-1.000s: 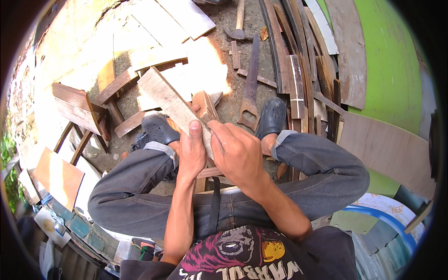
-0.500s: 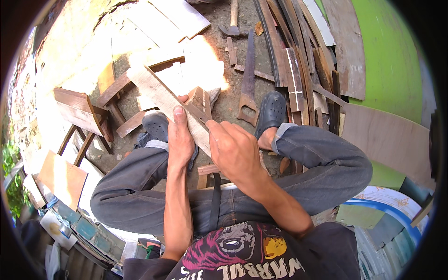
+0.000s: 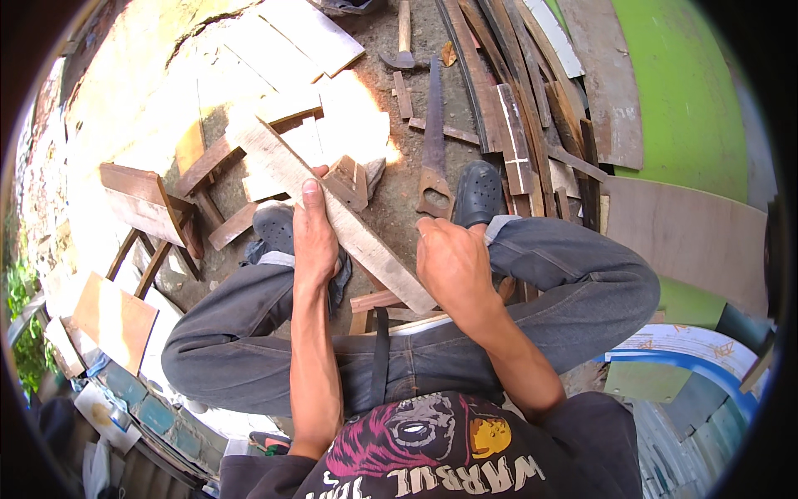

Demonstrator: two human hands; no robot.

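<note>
— Looking at the long pale plank (image 3: pixel 332 218), which hand is gripping it?

— The left hand (image 3: pixel 314 241) is lying along its near edge, thumb stretched up the board and fingers curling under it, out of sight. So it is closing on the plank, though the fingertips themselves are hidden.

— And the right hand (image 3: pixel 453 264)?

— It is sitting at the plank's lower end, knuckles up, fingers folded in. Its palm side is facing away, so I cannot tell whether it is clutching the board or just pressing on it.

— Where is the plank running?

— It is slanting from upper left, over the sunlit ground, down to the person's lap between the knees. Its far end is washing out in the glare, so the edge there is hard to make out.

— Anything beneath it?

— A small wooden block (image 3: pixel 349 181) is showing just beside the plank near the left thumb; how they are joining is unclear. A handsaw (image 3: pixel 434 150) is lying on the dirt, its handle just beside the dark shoe (image 3: pixel 478 191). A hammer (image 3: pixel 402 41) is lying further off, its handle partly cut off by the frame edge.
</note>
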